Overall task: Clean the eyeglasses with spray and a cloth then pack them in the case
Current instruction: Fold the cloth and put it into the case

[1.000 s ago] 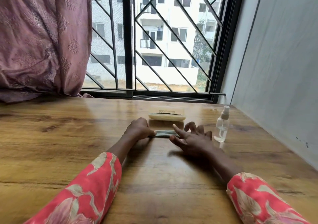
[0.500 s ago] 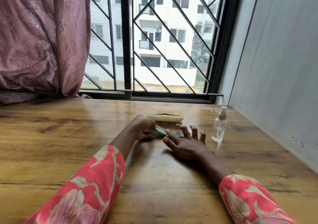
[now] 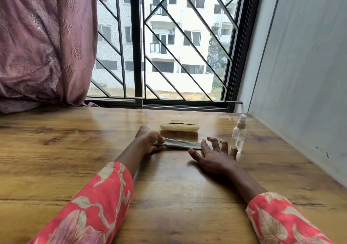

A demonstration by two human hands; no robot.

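We see a folded grey-green cloth (image 3: pixel 181 144) lying as a long, flat strip on the glossy wooden table (image 3: pixel 56 150), just in front of a cream oval eyeglass case (image 3: pixel 179 127) that sits shut. Our left hand (image 3: pixel 149 140) pinches the strip's left end between thumb and curled fingers. Our right hand (image 3: pixel 214 154) lies spread wide, fingers splayed, index finger touching the strip's right end. A clear plastic spray bottle with a white nozzle (image 3: pixel 238 134) stands upright just beyond that hand.
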